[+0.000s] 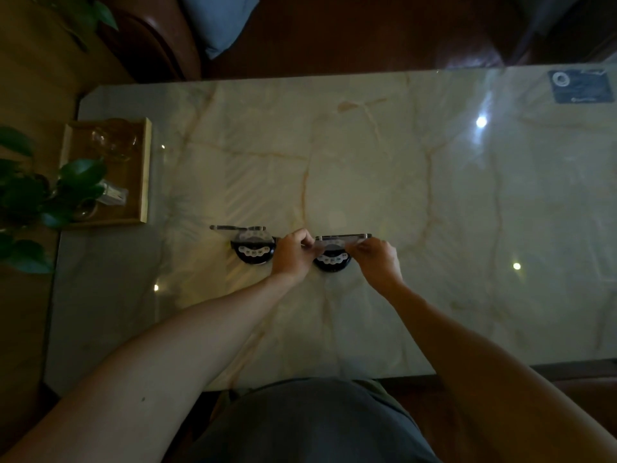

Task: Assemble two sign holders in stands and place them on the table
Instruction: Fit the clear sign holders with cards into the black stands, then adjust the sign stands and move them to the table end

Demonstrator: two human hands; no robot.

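Note:
Two round black stands sit side by side on the marble table [367, 155]. The left stand [253, 253] has a clear sign holder [237, 227] standing upright in it, with nothing touching it. The right stand [332, 260] carries a second clear sign holder [344, 238], seen edge-on from above. My left hand [292, 253] pinches this holder's left end and my right hand [375, 255] grips its right end. Both hands rest just above the right stand. I cannot tell how deep the holder sits in the stand's slot.
A wooden tray [145, 168] with glassware stands at the table's left end, partly under a leafy plant [36, 195]. A dark blue card [581, 85] lies at the far right corner. Brown seats and a blue cushion [217, 21] lie beyond the far edge.

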